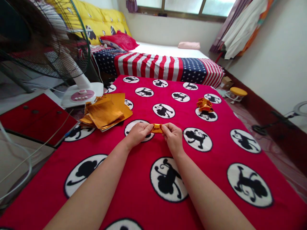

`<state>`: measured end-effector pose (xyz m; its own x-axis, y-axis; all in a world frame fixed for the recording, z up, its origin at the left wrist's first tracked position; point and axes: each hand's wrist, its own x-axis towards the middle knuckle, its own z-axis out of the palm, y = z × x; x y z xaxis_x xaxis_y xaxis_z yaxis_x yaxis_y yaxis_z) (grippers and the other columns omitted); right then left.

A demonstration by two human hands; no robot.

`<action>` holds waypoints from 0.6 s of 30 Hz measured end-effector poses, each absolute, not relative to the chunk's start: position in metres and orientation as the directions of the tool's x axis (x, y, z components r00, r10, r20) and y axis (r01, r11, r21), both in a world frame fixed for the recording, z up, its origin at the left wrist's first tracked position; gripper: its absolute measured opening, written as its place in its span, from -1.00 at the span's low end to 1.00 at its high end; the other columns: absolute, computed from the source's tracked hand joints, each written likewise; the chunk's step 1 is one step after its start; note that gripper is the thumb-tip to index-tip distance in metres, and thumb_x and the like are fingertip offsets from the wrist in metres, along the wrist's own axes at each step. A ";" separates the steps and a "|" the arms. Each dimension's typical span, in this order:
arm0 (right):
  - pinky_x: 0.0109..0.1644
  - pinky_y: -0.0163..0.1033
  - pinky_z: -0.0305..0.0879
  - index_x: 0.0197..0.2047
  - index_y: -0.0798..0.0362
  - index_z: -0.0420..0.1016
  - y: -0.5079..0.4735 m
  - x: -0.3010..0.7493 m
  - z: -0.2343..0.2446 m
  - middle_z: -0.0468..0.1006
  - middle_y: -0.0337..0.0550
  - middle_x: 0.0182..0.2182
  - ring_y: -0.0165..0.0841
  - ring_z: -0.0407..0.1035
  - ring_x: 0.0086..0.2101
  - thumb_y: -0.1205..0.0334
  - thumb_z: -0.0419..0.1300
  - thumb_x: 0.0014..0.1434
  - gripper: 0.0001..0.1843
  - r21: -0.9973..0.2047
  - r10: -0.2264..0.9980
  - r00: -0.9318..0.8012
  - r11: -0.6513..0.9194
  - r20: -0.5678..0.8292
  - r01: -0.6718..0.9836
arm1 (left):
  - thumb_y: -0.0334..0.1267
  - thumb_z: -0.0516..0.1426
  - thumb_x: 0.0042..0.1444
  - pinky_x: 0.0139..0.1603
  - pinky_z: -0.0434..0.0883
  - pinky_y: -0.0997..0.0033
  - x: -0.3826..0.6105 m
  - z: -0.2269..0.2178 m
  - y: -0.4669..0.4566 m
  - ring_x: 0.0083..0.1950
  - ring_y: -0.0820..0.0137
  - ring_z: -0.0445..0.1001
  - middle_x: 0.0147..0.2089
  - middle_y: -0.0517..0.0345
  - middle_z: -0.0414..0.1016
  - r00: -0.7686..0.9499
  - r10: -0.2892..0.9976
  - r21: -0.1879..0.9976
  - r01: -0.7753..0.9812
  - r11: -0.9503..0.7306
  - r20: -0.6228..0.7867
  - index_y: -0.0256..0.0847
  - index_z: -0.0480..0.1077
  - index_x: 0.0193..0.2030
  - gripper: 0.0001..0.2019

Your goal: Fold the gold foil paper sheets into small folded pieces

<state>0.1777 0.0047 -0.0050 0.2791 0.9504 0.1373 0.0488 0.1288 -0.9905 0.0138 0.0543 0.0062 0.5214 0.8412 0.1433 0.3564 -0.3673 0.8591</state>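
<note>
A small folded piece of shiny gold paper [157,128] is stretched between my two hands, just over the red cloth [115,188]. My left hand [139,133] pinches its left end between thumb and fingers. At the right end, my right hand [173,136] grips it the same way. To the left lies a loose stack of flat gold paper sheets [107,111]. Several folded gold paper pieces [204,104] sit in a small heap farther off on the right.
A fan on a white base [81,92] stands at the left, beside a red-fronted cabinet [35,113] with loose cables. Across the far side is a bed with a flag-patterned cover [153,67]. A yellow stool [237,92] stands on the floor at right.
</note>
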 end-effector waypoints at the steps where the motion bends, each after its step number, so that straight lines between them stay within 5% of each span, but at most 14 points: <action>1: -0.55 -0.34 -0.04 -0.50 0.05 0.42 0.004 0.178 -0.005 0.28 -0.36 -0.65 -0.52 0.05 -0.63 0.03 0.21 0.12 -0.70 -0.990 0.950 0.279 0.129 0.137 0.048 | 0.04 -0.06 0.23 -0.53 0.01 0.45 0.014 0.007 0.054 -0.55 0.51 0.06 -0.59 0.25 0.11 0.522 0.841 0.859 0.357 -0.366 0.141 -0.21 0.14 -0.58 -0.55; 18: -0.61 -0.36 -0.08 -0.49 0.07 0.42 0.004 0.177 -0.001 0.30 -0.36 -0.67 -0.53 0.08 -0.67 0.07 0.21 0.13 -0.73 -0.992 0.953 0.276 0.126 0.123 0.007 | 0.09 -0.11 0.26 -0.48 0.02 0.43 0.015 0.005 0.054 -0.54 0.49 0.14 -0.60 0.23 0.17 0.443 0.880 0.812 0.444 -0.379 0.169 -0.21 0.17 -0.60 -0.48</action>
